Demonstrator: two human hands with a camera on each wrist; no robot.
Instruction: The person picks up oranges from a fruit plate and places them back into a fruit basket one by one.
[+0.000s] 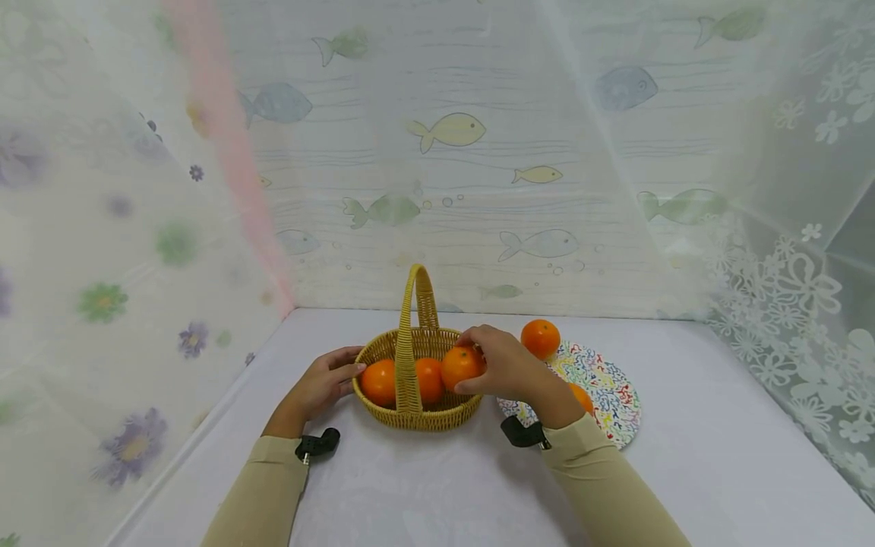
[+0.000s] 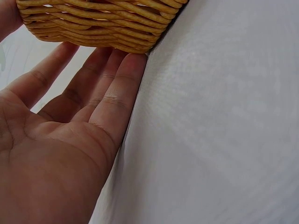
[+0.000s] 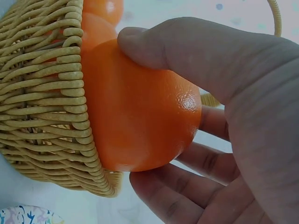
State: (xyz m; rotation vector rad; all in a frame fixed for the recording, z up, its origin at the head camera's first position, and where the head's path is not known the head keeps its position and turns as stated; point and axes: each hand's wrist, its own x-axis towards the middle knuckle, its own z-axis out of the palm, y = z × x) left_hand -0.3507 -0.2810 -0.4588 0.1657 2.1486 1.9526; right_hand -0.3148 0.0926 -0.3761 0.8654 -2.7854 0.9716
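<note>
A yellow wicker basket [image 1: 440, 420] with a tall arched handle stands on the table. Inside it lie an orange [image 1: 378, 382] at the left and a second orange [image 1: 430, 379] partly behind the handle. My right hand [image 1: 504, 365] grips another orange [image 1: 462, 368] at the basket's right rim, thumb on one side and fingers on the other. Close up in the right wrist view, that held orange [image 3: 145, 112] overlaps the woven rim. My left hand [image 1: 326, 380] rests against the basket's left side, its fairly straight fingers [image 2: 114, 100] touching the wicker low down.
Right of the basket lies a round, colourfully speckled mat [image 1: 615, 395]. One orange [image 1: 541, 339] sits at its back edge; another orange [image 1: 581, 396] is partly hidden by my right forearm. A white cloth covers the table [image 1: 424, 486], and patterned curtains [image 1: 451, 190] hang behind it.
</note>
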